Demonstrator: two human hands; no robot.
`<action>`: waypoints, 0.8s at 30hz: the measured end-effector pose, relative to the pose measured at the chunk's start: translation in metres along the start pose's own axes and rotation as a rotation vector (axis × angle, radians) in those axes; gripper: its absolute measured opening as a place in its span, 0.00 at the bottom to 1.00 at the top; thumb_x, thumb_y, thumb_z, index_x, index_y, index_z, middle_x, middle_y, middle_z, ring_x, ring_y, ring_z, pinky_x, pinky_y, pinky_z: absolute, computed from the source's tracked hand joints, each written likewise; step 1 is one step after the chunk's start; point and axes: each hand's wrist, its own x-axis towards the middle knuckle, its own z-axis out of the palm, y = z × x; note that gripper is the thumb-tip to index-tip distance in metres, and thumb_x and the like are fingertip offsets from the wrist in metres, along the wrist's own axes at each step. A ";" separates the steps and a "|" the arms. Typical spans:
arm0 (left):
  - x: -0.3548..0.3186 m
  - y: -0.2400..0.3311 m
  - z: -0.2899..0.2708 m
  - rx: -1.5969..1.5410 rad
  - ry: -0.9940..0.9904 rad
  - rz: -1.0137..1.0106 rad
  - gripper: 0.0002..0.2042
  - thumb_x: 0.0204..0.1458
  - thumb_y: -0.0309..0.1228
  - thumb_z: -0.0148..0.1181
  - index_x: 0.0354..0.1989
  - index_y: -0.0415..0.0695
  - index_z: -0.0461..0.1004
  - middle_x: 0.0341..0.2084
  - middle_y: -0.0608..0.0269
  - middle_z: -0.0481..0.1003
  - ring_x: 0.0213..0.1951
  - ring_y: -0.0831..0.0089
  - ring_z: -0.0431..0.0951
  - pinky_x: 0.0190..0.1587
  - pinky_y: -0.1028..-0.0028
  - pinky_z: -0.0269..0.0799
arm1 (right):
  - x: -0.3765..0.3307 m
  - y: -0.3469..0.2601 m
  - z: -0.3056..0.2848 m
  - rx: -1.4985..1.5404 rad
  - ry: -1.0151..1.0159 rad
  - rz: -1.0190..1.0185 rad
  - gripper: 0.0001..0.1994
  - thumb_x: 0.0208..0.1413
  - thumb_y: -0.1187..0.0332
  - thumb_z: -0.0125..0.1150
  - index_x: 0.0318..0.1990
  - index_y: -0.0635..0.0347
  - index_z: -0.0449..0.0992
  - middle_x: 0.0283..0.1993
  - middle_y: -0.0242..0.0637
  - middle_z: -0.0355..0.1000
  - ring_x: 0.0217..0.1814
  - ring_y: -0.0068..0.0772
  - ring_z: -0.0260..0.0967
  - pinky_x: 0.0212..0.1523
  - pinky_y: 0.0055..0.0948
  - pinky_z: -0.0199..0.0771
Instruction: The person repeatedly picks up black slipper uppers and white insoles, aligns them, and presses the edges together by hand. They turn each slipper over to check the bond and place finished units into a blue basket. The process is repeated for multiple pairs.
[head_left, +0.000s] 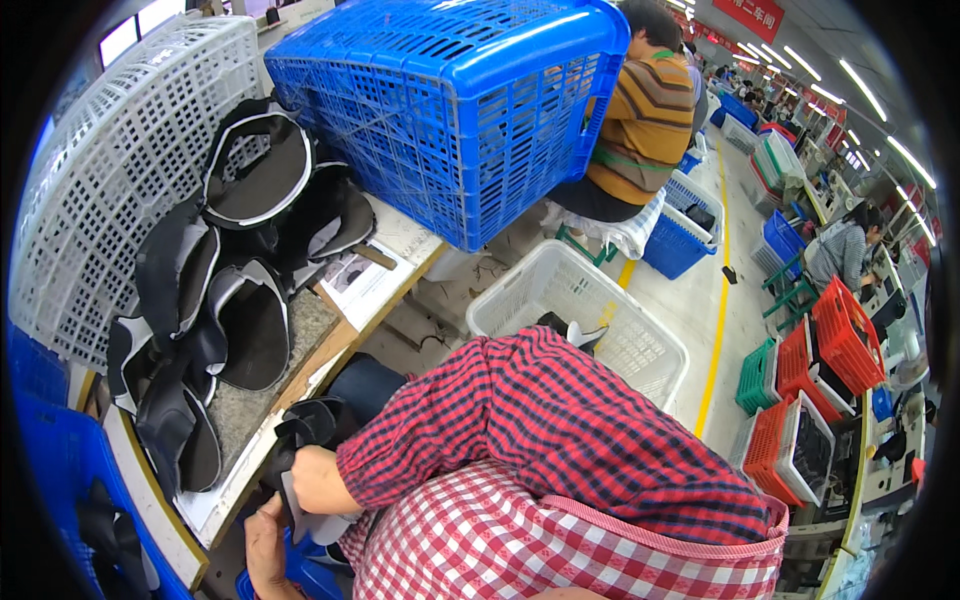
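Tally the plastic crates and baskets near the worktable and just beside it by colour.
Blue crate tipped on the table: 1
White lattice crate at the table's left: 1
White basket on the floor: 1
Blue basket beside the seated person: 1
Total: 4. Further crates down the aisle are not counted.

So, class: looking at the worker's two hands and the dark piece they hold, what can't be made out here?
- Head view: the right hand has its fingers buried in the dark piece; the grip is unclear.
- Left hand: near the bottom edge, fingers tucked under the piece.
- Piece's full shape: hidden by the checked sleeve and the table edge.
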 end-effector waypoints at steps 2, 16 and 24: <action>-0.006 -0.026 0.000 -0.319 -0.126 -0.093 0.31 0.73 0.51 0.43 0.66 0.33 0.70 0.58 0.52 0.76 0.57 0.64 0.77 0.60 0.65 0.70 | -0.004 -0.013 0.014 0.062 0.025 0.000 0.05 0.44 0.63 0.64 0.22 0.47 0.84 0.27 0.31 0.81 0.28 0.34 0.79 0.25 0.38 0.72; -0.022 -0.053 0.069 -0.383 0.130 0.036 0.19 0.73 0.39 0.46 0.65 0.42 0.64 0.60 0.58 0.68 0.60 0.69 0.71 0.63 0.68 0.67 | -0.012 -0.023 -0.005 0.072 0.003 -0.134 0.07 0.44 0.61 0.65 0.20 0.50 0.83 0.21 0.30 0.77 0.25 0.31 0.77 0.25 0.35 0.69; -0.022 -0.107 0.056 0.073 0.443 0.168 0.23 0.73 0.44 0.43 0.61 0.37 0.71 0.55 0.52 0.75 0.56 0.62 0.75 0.61 0.65 0.69 | -0.005 -0.009 -0.016 0.094 -0.174 -0.104 0.08 0.52 0.63 0.62 0.28 0.48 0.86 0.30 0.28 0.82 0.34 0.33 0.81 0.31 0.36 0.74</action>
